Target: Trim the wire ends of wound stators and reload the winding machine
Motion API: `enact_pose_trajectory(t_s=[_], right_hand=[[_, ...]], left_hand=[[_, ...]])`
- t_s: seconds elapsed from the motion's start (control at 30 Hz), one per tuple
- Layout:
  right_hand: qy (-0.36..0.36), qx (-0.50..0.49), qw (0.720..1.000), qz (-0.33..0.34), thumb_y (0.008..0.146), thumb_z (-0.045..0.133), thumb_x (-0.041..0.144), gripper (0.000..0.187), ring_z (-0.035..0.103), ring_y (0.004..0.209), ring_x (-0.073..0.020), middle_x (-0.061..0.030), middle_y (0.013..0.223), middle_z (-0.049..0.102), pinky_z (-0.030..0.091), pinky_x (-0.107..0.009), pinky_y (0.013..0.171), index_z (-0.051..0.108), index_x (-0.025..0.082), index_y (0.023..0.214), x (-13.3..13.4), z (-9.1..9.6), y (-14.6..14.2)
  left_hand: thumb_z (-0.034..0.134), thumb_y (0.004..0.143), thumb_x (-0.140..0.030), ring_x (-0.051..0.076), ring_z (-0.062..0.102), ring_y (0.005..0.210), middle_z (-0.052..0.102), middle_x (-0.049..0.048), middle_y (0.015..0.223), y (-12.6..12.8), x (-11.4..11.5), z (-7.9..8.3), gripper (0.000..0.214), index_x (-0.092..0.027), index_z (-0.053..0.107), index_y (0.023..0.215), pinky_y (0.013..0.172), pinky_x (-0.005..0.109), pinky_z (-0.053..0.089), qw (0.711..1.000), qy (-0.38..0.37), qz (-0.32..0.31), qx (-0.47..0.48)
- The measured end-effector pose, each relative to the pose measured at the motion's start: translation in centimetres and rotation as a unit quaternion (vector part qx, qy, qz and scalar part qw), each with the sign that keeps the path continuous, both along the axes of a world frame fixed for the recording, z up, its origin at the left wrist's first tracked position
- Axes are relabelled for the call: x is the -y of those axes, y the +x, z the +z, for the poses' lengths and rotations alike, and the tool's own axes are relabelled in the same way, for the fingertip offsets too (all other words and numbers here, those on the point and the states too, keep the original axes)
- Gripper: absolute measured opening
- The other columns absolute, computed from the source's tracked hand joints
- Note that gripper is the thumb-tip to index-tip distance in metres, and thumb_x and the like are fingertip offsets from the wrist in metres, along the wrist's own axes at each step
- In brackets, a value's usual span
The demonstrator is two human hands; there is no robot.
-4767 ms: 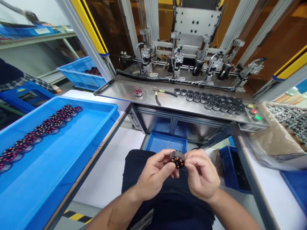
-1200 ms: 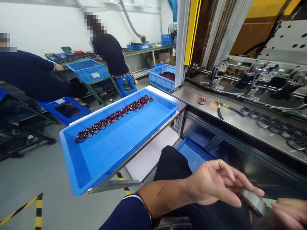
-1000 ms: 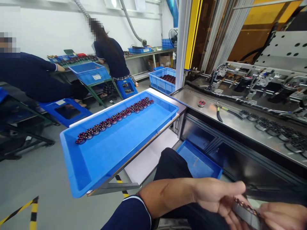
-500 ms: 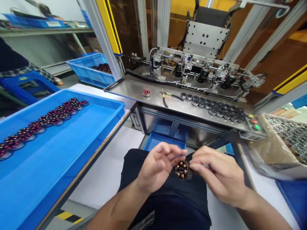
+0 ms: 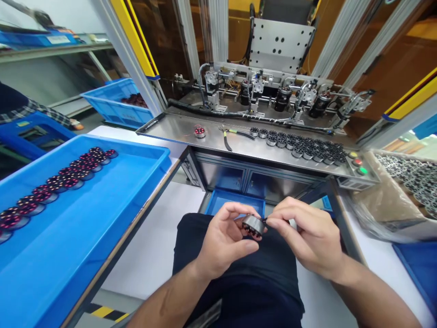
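Observation:
My left hand (image 5: 225, 239) holds a small round wound stator (image 5: 253, 225) with copper coils above my lap, fingers curled round its rim. My right hand (image 5: 303, 237) pinches at the stator's right edge with thumb and forefinger. A big blue tray (image 5: 102, 214) on my left carries a row of wound stators (image 5: 58, 182). On the steel bench (image 5: 239, 146) ahead lie one wound stator (image 5: 199, 132), a pair of pliers (image 5: 229, 135) and a row of bare dark stator cores (image 5: 300, 148).
Behind the bench stands a winding machine (image 5: 269, 91) with several heads. Red and green buttons (image 5: 359, 166) sit at the bench's right end. A bag of metal parts (image 5: 406, 182) is at right, a blue crate (image 5: 119, 102) at back left, a blue bin (image 5: 235, 202) under the bench.
My head has swung from the left of the room back to the bench. The stator has turned in my hands from face-on to edge-on, and my right fingers now pinch its edge.

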State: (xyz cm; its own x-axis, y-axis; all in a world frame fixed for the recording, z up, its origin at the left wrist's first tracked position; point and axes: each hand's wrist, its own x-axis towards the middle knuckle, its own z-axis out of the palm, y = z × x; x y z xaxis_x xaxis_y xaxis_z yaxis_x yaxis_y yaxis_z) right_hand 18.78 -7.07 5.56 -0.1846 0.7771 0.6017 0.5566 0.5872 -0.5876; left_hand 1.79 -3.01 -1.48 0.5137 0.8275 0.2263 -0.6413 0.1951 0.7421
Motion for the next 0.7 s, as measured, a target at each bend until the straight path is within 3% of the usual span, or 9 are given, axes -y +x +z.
enact_pose_trajectory(t_s=[0.13,0.27,0.33,0.4,0.5,0.6,0.7], right_hand=[[-0.004,-0.018,1.000,-0.021,0.089,0.063,0.008,0.013,0.063,0.061,-0.0120,-0.0029,0.070,0.068,0.052,-0.022,0.056,0.068,0.017,0.080,0.0,-0.2,-0.3],[-0.026,-0.085,0.993,-0.073,0.088,0.065,0.012,0.016,0.061,0.059,-0.0111,-0.0011,0.066,0.066,0.049,-0.022,0.055,0.067,0.018,0.073,0.3,-0.6,-1.0],[-0.094,-0.148,0.980,-0.095,0.089,0.066,0.020,0.024,0.057,0.054,-0.0104,0.0003,0.060,0.063,0.046,-0.022,0.052,0.064,0.018,0.065,0.5,-1.1,-1.5],[-0.203,-0.240,0.946,-0.075,0.090,0.067,0.030,0.033,0.053,0.049,-0.0092,0.0016,0.054,0.059,0.043,-0.022,0.049,0.061,0.018,0.060,0.7,-2.0,-2.0],[-0.339,-0.400,0.851,0.004,0.086,0.071,0.043,0.038,0.051,0.045,-0.0079,0.0020,0.052,0.058,0.043,-0.021,0.048,0.060,0.016,0.061,0.8,-3.5,-3.1],[-0.394,-0.510,0.763,0.049,0.076,0.080,0.048,0.041,0.052,0.044,-0.0077,0.0017,0.052,0.059,0.042,-0.020,0.046,0.061,0.015,0.061,0.8,-4.7,-4.0],[-0.418,-0.546,0.722,0.073,0.071,0.085,0.045,0.040,0.053,0.045,-0.0078,0.0016,0.053,0.059,0.042,-0.019,0.044,0.062,0.014,0.060,0.8,-5.5,-4.3]], left_hand=[[0.089,0.066,-0.018,0.017,0.070,0.090,0.070,0.0035,0.095,0.4,0.1,-0.1,0.033,-0.020,0.070,0.094,0.082,0.027,0.059,0.991,0.071,0.108,-0.033],[0.087,0.068,-0.017,0.019,0.072,0.095,0.069,0.0043,0.102,0.4,-0.2,-0.5,0.027,-0.021,0.070,0.087,0.080,0.028,0.060,0.988,0.083,0.127,-0.037],[0.087,0.067,-0.015,0.022,0.073,0.100,0.067,0.0050,0.111,0.4,-0.5,-0.7,0.027,-0.020,0.068,0.085,0.082,0.029,0.060,0.990,0.067,0.119,-0.035],[0.087,0.068,-0.016,0.024,0.073,0.104,0.067,0.0049,0.113,0.4,-0.8,-0.8,0.028,-0.020,0.065,0.084,0.085,0.032,0.060,0.992,0.054,0.110,-0.030],[0.087,0.069,-0.020,0.024,0.072,0.104,0.070,0.0042,0.107,0.3,-1.2,-0.8,0.028,-0.021,0.064,0.085,0.086,0.034,0.060,0.994,0.045,0.096,-0.015],[0.087,0.070,-0.023,0.022,0.073,0.104,0.071,0.0031,0.105,0.2,-1.4,-0.7,0.028,-0.022,0.064,0.085,0.086,0.033,0.059,0.997,0.031,0.072,-0.004],[0.088,0.069,-0.026,0.022,0.073,0.103,0.071,0.0025,0.105,-0.1,-1.5,-0.7,0.030,-0.022,0.062,0.084,0.088,0.035,0.059,0.998,0.017,0.064,-0.014]])
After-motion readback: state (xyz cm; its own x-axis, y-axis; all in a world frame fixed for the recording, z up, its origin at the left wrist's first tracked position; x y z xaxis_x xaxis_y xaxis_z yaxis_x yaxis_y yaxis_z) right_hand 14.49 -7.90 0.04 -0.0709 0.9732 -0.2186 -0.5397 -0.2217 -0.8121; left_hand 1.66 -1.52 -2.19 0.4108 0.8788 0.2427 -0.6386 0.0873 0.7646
